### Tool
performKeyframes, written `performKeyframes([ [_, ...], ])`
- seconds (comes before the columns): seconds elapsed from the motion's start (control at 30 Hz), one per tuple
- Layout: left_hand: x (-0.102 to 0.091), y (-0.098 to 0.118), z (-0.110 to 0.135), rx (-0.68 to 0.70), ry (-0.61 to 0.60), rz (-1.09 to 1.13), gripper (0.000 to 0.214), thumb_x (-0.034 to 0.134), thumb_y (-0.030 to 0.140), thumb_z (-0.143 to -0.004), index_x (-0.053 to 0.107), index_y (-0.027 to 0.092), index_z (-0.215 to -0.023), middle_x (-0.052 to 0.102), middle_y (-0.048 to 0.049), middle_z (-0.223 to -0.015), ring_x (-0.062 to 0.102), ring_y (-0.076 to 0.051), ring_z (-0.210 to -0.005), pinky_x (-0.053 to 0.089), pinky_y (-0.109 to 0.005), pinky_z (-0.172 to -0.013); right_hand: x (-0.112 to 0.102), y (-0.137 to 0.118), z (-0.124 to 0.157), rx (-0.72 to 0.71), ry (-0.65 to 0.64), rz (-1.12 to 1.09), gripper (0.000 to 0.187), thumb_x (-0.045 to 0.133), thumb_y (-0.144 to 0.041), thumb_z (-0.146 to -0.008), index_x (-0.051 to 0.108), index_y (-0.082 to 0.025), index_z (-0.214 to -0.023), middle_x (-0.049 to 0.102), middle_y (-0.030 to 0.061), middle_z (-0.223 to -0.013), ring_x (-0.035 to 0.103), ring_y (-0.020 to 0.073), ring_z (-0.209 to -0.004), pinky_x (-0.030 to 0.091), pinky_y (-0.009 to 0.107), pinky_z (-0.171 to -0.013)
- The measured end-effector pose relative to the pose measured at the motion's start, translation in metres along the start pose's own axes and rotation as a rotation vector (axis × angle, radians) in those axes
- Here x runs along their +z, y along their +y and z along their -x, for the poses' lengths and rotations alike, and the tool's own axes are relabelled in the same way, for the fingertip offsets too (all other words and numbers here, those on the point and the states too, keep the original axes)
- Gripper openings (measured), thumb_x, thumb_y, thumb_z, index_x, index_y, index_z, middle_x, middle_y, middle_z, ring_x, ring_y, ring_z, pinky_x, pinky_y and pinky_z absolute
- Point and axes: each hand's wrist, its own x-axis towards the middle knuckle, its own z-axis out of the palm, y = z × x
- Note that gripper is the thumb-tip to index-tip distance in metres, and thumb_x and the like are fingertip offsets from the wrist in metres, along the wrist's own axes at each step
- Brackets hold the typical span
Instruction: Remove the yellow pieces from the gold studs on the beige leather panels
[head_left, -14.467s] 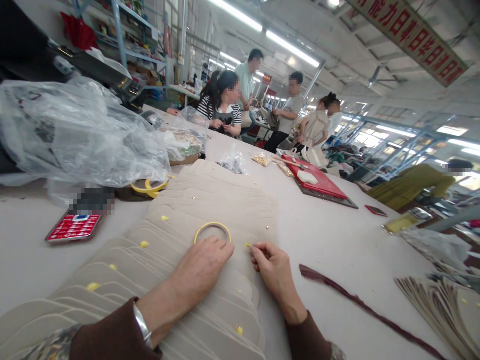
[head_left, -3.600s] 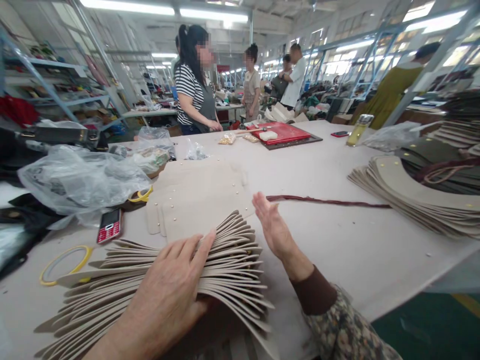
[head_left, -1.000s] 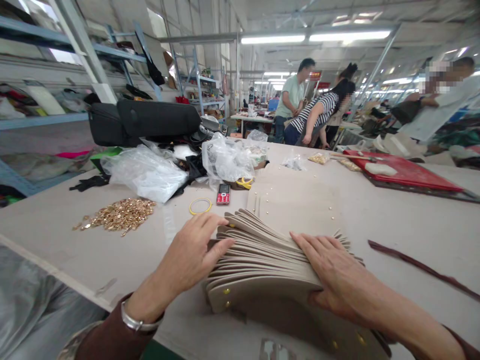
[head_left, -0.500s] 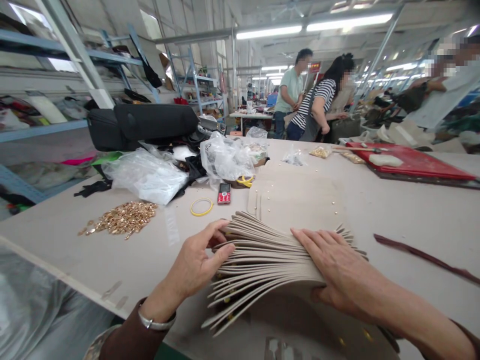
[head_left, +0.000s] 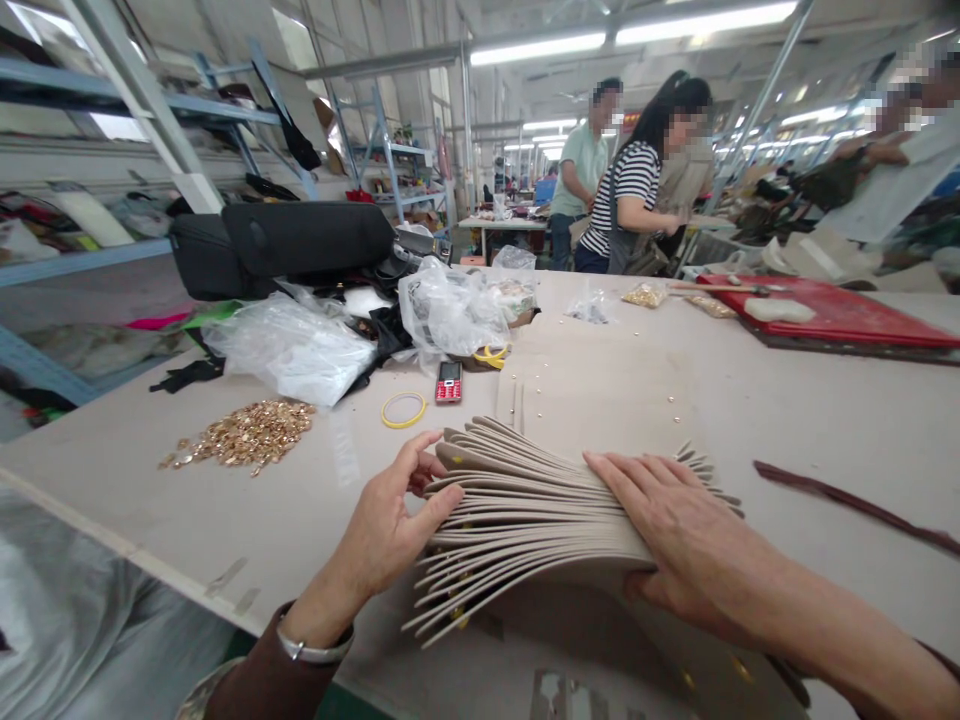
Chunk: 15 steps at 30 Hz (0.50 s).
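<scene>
A thick stack of beige leather-like panels [head_left: 525, 505] stands in front of me, its layers fanned out at the left end. Gold-coloured metal bits show between some layers. At that fanned end is my left hand [head_left: 391, 520], thumb and curled fingers closed around the edges of several layers. My right hand [head_left: 679, 525] lies across the right part of the stack, fingers over the top and thumb underneath, gripping it. Just beyond the stack, a flat beige panel [head_left: 600, 390] with small gold studs lies on the table.
Gold metal pieces [head_left: 251, 437] are heaped at left. A yellow tape roll [head_left: 403, 410] and a red phone [head_left: 448, 383] lie beyond my left hand, near plastic bags [head_left: 300, 350] and a black case [head_left: 307, 245]. A dark strip [head_left: 847, 505] and red board [head_left: 832, 312] are at right; people stand behind.
My left fingers have drawn back slightly to the left, and a gap between upper layers has widened. My right hand keeps its grip. In the background, the person in stripes has straightened up somewhat.
</scene>
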Motion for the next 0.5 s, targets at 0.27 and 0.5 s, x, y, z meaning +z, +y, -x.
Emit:
performKeyframes([
  [0.27,-0.005,-0.004,0.001,0.115,0.090,-0.147,0.050,0.050,0.057,-0.088,0.057,0.021,-0.122,0.060,-0.0079,-0.110,0.059,-0.021,-0.097,0.047,-0.036,-0.090,-0.005,0.001,-0.002,-0.001,-0.053,0.016,0.091,0.064,-0.023,-0.058,0.036,-0.008,-0.143,0.055,0.0182,-0.132,0.052,0.0342,-0.114,0.036,0.048,-0.101],
  [0.5,0.005,-0.001,0.060,0.270,0.000,-0.199,0.125,0.070,0.074,-0.057,0.003,0.027,-0.152,0.009,-0.0153,-0.159,0.015,-0.041,-0.144,0.024,-0.057,-0.114,-0.012,-0.006,-0.009,0.046,-0.154,-0.021,0.082,0.065,-0.020,-0.059,0.042,-0.004,-0.136,0.059,0.0217,-0.122,0.055,0.0331,-0.107,0.039,0.045,-0.096],
])
